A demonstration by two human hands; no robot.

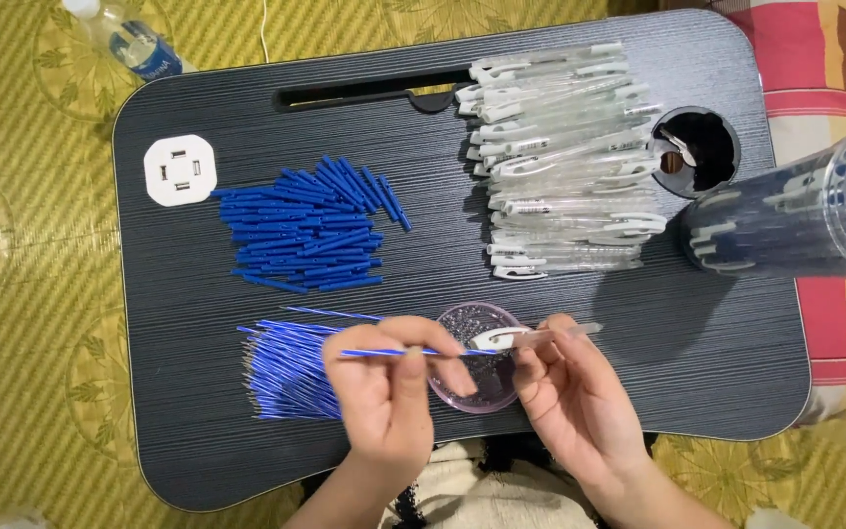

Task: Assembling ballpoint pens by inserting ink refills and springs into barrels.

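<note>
1. Blue tips (307,227): a loose heap of short blue pieces lies on the left half of the dark lap desk (198,411), beside a white socket block (180,170). Judged from its size, much of this stock is not yet used.
2. Blue refills (286,372): a fan of thin blue ink tubes lies at the near left edge, just beside the left hand. The pile is large, so many pens appear unassembled.
3. Left hand (389,392): thumb and forefinger are pinched narrow on one refill (384,353), held level and pointing right toward the barrel.
4. Small dish (482,358): a clear purple-tinted dish of tiny parts sits between and under the two hands; what the parts are cannot be told.
5. Right hand (575,397): fingers are closed on a clear pen barrel (540,338) with a white clip, held over the dish. The refill's end meets the barrel's mouth; insertion appears to be just starting.
6. Clear barrels (560,162): a broad stack of empty clear barrels with white clips lies at the far right of the desk, suggesting most of the work is left.
7. Clear container (795,216): a transparent tub lying at the right edge holds pens with blue inside, seemingly the finished ones; beside it is the desk's round cup hole (697,149).
</note>
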